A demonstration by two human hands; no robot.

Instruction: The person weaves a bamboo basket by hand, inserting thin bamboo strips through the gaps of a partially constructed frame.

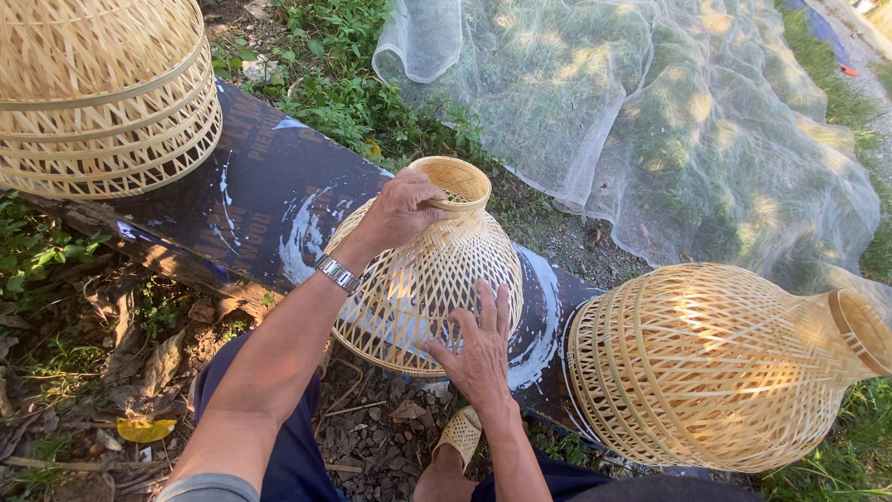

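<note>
A woven bamboo lampshade (pixel 437 270), bell-shaped with a narrow neck ring, stands on a dark board (pixel 260 200). My left hand (pixel 401 209), with a metal watch on its wrist, grips the neck ring at the top. My right hand (pixel 481 349) lies flat with fingers spread against the shade's lower front side. A second, larger woven shade (pixel 715 363) lies on its side to the right, its neck pointing right.
More woven shades (pixel 102 93) are stacked at the top left on the board. A pale mesh net (pixel 669 121) covers the grass at the upper right. My knees and a woven sandal (pixel 460 432) are at the bottom, above dirt and dry leaves.
</note>
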